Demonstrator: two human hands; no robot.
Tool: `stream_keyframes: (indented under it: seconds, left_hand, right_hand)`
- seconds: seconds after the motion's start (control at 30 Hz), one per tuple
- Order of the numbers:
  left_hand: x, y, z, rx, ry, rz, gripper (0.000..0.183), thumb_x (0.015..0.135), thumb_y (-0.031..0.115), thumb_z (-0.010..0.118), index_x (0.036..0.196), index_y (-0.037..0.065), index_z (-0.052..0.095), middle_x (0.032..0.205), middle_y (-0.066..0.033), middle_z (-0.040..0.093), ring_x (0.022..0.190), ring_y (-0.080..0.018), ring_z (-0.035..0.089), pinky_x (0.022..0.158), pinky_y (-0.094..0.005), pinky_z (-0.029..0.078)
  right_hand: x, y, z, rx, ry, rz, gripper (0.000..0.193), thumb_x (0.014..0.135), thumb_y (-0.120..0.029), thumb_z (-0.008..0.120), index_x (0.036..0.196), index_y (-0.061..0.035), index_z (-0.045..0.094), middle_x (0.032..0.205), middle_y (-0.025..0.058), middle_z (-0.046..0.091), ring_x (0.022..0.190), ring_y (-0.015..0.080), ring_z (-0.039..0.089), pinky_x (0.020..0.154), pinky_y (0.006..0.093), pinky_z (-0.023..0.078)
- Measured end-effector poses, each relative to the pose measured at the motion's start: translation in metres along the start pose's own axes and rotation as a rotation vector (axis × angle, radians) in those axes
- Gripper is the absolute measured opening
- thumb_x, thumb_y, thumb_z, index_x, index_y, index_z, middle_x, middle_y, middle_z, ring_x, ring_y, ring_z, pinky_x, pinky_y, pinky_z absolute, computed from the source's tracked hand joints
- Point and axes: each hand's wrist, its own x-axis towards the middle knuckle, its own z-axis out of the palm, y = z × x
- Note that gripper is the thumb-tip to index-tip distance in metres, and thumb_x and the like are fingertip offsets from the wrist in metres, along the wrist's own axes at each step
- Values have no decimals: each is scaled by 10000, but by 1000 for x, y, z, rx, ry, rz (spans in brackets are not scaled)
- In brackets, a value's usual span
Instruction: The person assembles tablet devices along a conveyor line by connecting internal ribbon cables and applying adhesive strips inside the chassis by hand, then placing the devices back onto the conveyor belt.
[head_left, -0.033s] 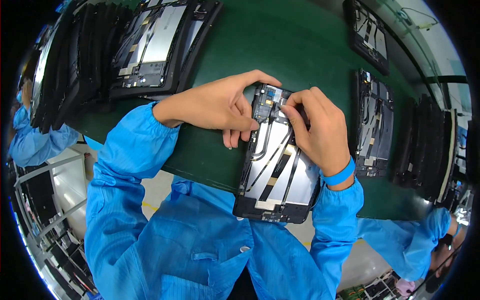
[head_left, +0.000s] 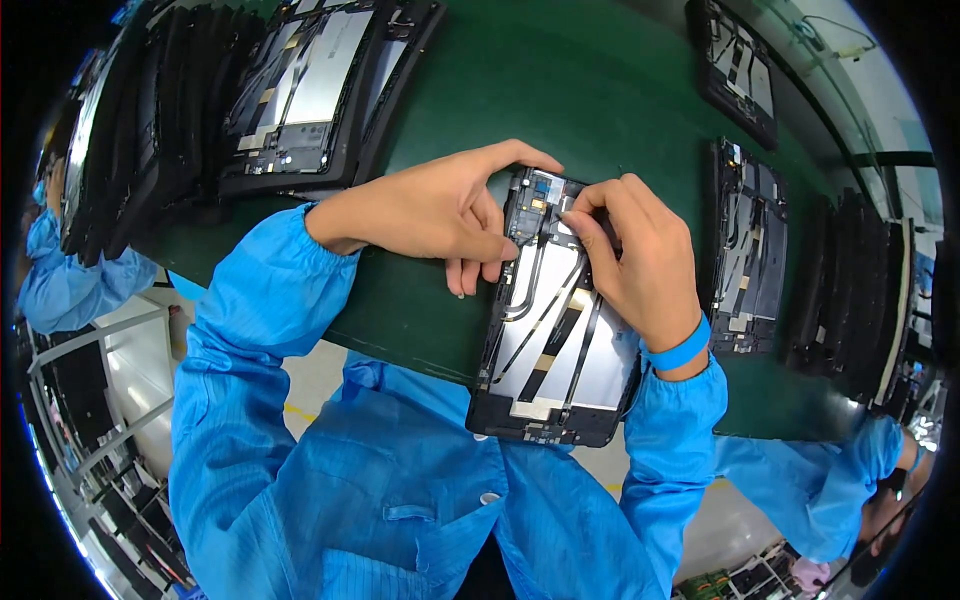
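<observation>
At a green bench (head_left: 560,80), the left hand (head_left: 430,215) spreads around the upper left corner of an opened tablet (head_left: 605,365), seemingly to steady it, its lower end past the near edge. The right hand (head_left: 645,250) pinches near its top, any piece hidden; stacked tablets (head_left: 322,85) flank it, co-workers' blue sleeves (head_left: 815,490) beyond.

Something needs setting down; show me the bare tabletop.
Widest: the dark green tabletop beyond the left hand, between black devices with silver panels at left and a similar device at top right. Smaller: the near edge below that hand, left of the open black rectangular device. Crowded: left and right ends, lined with thin black slabs.
</observation>
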Motion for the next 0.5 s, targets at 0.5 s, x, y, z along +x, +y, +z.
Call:
stream_keyframes:
  seconds: [0.5]
  left_hand:
    - [-5, -6, 3, -108, -31, -16, 829, 1048, -41, 693, 1707, 134, 219, 827, -157, 748, 712, -250, 798, 614, -375, 679]
  right_hand:
    - [-4, -1, -1, 96, 3, -19, 123, 864, -137, 850, 895, -104, 736, 847, 108, 662, 794, 350, 688, 680, 439, 539]
